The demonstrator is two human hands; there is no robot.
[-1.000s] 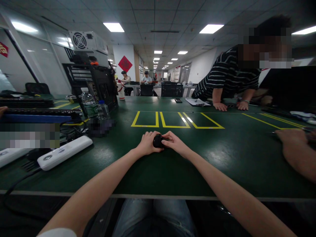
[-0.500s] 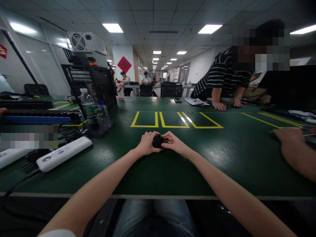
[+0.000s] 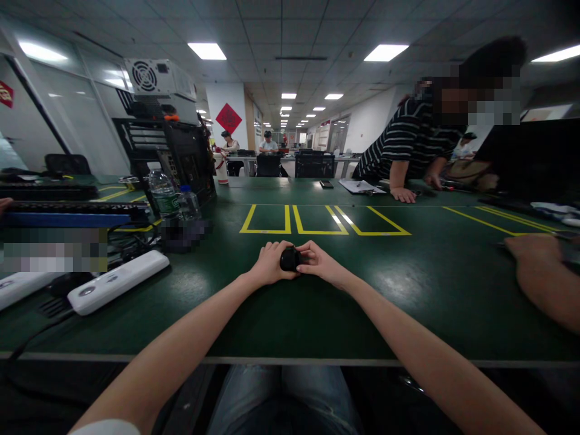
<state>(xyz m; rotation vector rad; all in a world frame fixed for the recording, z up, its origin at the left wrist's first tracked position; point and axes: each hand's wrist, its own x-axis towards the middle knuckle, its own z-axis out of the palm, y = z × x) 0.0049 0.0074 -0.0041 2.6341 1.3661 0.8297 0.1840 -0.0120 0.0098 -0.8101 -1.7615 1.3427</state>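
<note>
A small, glossy black rounded object (image 3: pixel 287 260) is between my two hands, low over the green table; its exact kind is not clear. My left hand (image 3: pixel 270 263) is wrapped around its left side, thumb underneath and fingers over the back. From the right, my right hand (image 3: pixel 319 263) holds its edge with thumb and fingertips pinched together. The fingers cover part of the object on both sides.
Yellow tape outlines (image 3: pixel 265 231) mark the green table (image 3: pixel 299 326) ahead. White power strips (image 3: pixel 120 281), bottles (image 3: pixel 164 193) and a computer case (image 3: pixel 181 151) stand left. A co-worker leans over a clipboard (image 3: pixel 360 186); another person's hand (image 3: pixel 534 248) is at right.
My right fingertips have shifted slightly on the black object, and more of its right side shows. The leaning co-worker has drawn one hand back and shifted the head a little.
</note>
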